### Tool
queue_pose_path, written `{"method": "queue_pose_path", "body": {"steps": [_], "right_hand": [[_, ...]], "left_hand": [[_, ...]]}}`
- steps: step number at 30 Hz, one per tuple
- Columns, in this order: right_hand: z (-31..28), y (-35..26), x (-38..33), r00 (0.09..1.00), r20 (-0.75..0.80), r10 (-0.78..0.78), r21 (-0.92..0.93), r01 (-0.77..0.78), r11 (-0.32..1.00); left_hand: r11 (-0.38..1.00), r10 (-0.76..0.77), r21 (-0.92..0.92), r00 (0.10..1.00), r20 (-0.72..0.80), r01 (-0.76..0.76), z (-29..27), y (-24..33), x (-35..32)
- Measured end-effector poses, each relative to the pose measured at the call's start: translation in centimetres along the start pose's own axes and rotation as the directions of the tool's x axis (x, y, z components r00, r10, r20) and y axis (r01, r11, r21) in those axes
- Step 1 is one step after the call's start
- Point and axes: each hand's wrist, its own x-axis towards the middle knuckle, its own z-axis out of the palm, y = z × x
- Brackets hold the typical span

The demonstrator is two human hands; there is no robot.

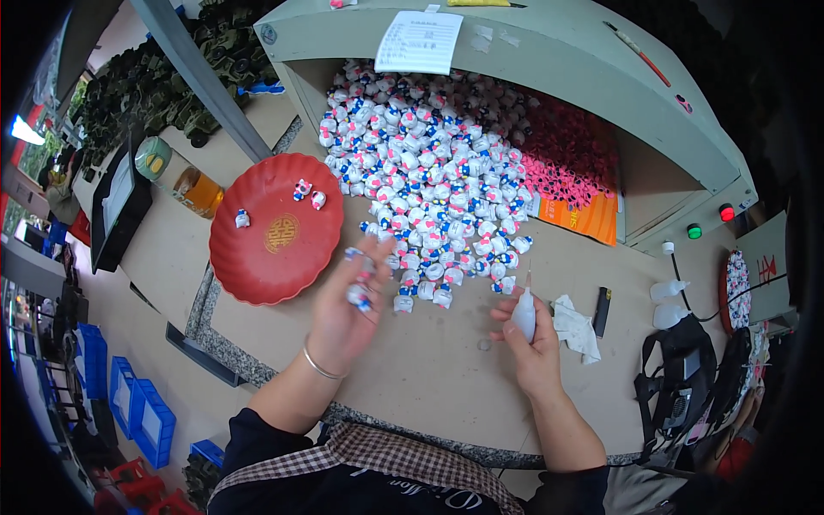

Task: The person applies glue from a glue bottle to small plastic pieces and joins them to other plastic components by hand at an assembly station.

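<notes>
The left hand [343,313] is raised over the bench [429,369], palm up, its grip closed on a small white figurine [359,296] with blue and pink marks; the figurine sits between the fingertips and thumb, at the upper end of the hand. A thin bangle [319,365] circles that wrist.

The right hand [532,343] is to the right, well apart from the left, its grip wrapped round a small white squeeze bottle [524,313] whose thin nozzle points up. The bottle stands upright in the fist, just above the bench.

Just beyond both hands lies a large pile of figurines [429,163] of the same kind, spreading from the bench edge nearest the hands back into an open grey box [549,60]. Its nearest pieces lie between the two hands, just beside the left fingertips.

Left of the pile is a red dish [257,266] holding three figurines near its far rim. A crumpled white cloth [577,326] lies just right of the right hand, with a black bar [602,311] beside it. A sheet of paper [419,41] sits on the box's top edge.
</notes>
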Motion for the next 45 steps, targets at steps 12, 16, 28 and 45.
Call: {"method": "queue_pose_path", "body": {"steps": [12,16,28,45], "right_hand": [[-0.2,0.5,-0.1,0.998,0.040,0.057,-0.103,-0.053,0.993],[-0.2,1.3,0.0,0.995,0.078,0.068,-0.158,-0.055,0.986],[-1.1,3.5,0.5,0.987,0.091,-0.131,-0.360,0.155,0.920],[-0.3,2.0,-0.9,0.967,-0.001,-0.257,0.085,0.256,0.963]], "left_hand": [[-0.695,0.281,0.653,0.724,0.630,-0.299,-1.1,0.0,0.8],[-0.751,0.261,0.649,0.848,0.462,-0.123,-2.2,-0.2,1.3],[-0.681,0.571,0.725,0.548,0.612,-0.099,-0.7,5.4,-0.2],[0.642,-0.372,0.745,0.923,0.099,0.179,1.2,-7.1,-1.8]]}}
